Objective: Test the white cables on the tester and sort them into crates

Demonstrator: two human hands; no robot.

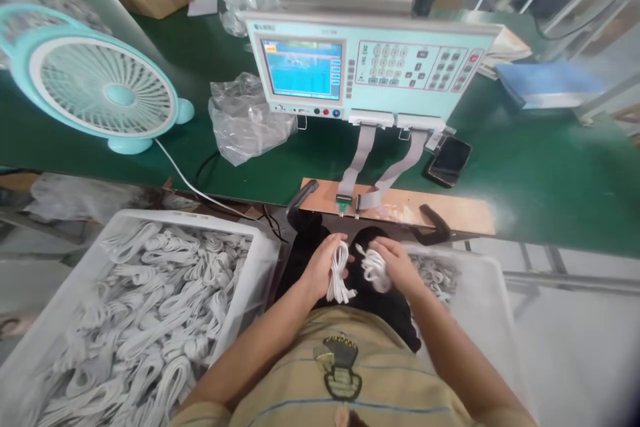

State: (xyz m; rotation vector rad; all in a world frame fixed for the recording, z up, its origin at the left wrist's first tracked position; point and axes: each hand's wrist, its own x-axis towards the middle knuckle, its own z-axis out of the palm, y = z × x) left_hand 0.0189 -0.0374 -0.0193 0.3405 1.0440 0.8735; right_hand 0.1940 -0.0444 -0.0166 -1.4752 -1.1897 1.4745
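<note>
My left hand (pixel 323 265) is closed around a bundled white cable (pixel 339 273), its loops pointing away from me and its ends hanging toward my shirt. A second white cable bundle (pixel 374 268) is gripped by the fingers of my right hand (pixel 397 265). Both hands hover over my lap, a small gap between them. Just beyond them, a wooden board (pixel 470 213) lies along the table's front edge. Two grey ribbon cables (pixel 357 160) run from the tester (pixel 415 97) to small connectors (pixel 343 203) on that board.
To my left stands a large white bin (pixel 185 217) heaped with bundled white cables. Another white bin (pixel 490 280) with cables is at my right. On the green table (pixel 550 180) are a turquoise fan (pixel 120 95), a plastic bag (pixel 245 120), a phone (pixel 449 161) and a blue folder (pixel 547 83).
</note>
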